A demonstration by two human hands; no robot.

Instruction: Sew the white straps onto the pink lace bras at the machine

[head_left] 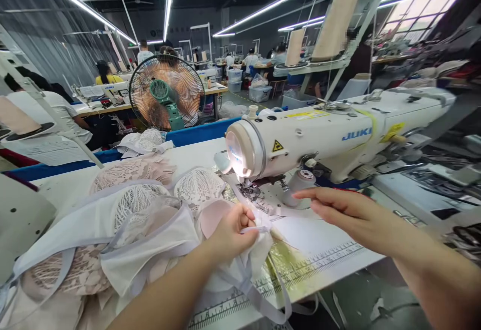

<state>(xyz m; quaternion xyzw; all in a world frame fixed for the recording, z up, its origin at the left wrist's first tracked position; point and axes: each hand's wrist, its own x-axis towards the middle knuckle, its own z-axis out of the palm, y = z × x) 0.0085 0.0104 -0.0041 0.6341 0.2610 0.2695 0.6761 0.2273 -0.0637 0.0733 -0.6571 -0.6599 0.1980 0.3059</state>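
Note:
My left hand (pixel 238 227) is closed on the edge of a white bra (pixel 259 250), just in front of the needle area of a white sewing machine (pixel 293 139). Straps of that bra hang over the table's front edge. My right hand (pixel 338 207) is raised to the right, fingers stretched out and holding nothing. Its fingertips come close to a small thread cone (pixel 304 185) beside the machine head. Left of my left hand lies a heap of white and pale pink lace bras (pixel 143 220). The machine's lamp lights the stitching spot.
A printed ruler (pixel 319 262) runs along the front of the white table. A large fan (pixel 167 92) stands behind a blue cloth trough (pixel 205 130). Tall thread cones (pixel 295 47) stand on a rack at upper right. Several people sit at machines farther back.

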